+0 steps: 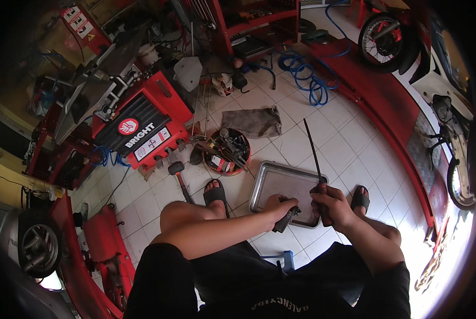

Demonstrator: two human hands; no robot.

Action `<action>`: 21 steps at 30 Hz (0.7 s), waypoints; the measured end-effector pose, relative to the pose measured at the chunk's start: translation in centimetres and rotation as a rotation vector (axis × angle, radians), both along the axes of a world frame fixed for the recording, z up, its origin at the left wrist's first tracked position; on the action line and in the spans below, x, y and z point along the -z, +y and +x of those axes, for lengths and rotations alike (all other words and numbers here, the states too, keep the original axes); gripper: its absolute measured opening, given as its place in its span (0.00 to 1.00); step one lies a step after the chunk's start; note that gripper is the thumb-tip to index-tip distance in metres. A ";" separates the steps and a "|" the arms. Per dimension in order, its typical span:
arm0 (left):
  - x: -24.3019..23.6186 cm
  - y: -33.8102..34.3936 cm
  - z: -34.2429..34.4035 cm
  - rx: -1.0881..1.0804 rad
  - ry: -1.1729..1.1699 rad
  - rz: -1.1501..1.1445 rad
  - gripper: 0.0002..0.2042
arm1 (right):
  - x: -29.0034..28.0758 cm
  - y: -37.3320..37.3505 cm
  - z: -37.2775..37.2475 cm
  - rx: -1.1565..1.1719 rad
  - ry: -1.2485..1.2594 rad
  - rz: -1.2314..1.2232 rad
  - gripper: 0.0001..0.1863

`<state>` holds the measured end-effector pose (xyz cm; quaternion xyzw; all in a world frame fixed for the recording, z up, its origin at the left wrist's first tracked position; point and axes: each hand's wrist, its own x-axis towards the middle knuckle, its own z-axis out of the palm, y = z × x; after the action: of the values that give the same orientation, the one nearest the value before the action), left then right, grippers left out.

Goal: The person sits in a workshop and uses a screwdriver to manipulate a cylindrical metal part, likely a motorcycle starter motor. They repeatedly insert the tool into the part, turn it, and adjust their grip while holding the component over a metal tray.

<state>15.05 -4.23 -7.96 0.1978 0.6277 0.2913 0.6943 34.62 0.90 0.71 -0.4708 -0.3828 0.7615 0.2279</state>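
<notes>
My left hand is closed around a small dark metal part; its exact kind does not show. In my closed right hand is a long screwdriver, its reddish handle in the fist and its thin dark shaft pointing up and away to the left. The screwdriver's tip touches nothing, and the two hands are a little apart. Beneath both hands a rectangular metal tray rests on the tiled floor between my feet. The fingers partly hide the dark part and the handle.
Left of the tray stands a round basin full of tools. A hammer lies by my left foot, and a grey cloth farther out. A red machine is at left; a coiled blue hose and red lift platform are at right.
</notes>
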 end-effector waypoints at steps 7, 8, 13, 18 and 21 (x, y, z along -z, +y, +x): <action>0.0 0.4 -0.1 -0.001 0.009 0.026 0.17 | -0.7 -0.2 -0.4 -0.002 0.023 0.019 0.14; -0.3 0.5 0.1 0.017 -0.016 0.031 0.18 | -0.6 -0.2 0.0 0.004 0.018 0.024 0.14; 1.3 0.5 -0.3 0.020 0.009 0.023 0.17 | -1.0 0.3 -0.3 0.020 0.004 -0.012 0.14; 1.8 0.3 -0.3 0.017 -0.033 0.028 0.17 | -1.0 0.2 -0.2 -0.013 0.028 0.007 0.13; 0.5 0.1 0.0 -0.005 -0.072 0.001 0.18 | -0.5 -0.2 -0.2 0.036 0.033 0.045 0.13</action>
<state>15.08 -4.10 -8.50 0.1859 0.6027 0.3004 0.7155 34.39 0.74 1.26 -0.4599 -0.3876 0.7559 0.2586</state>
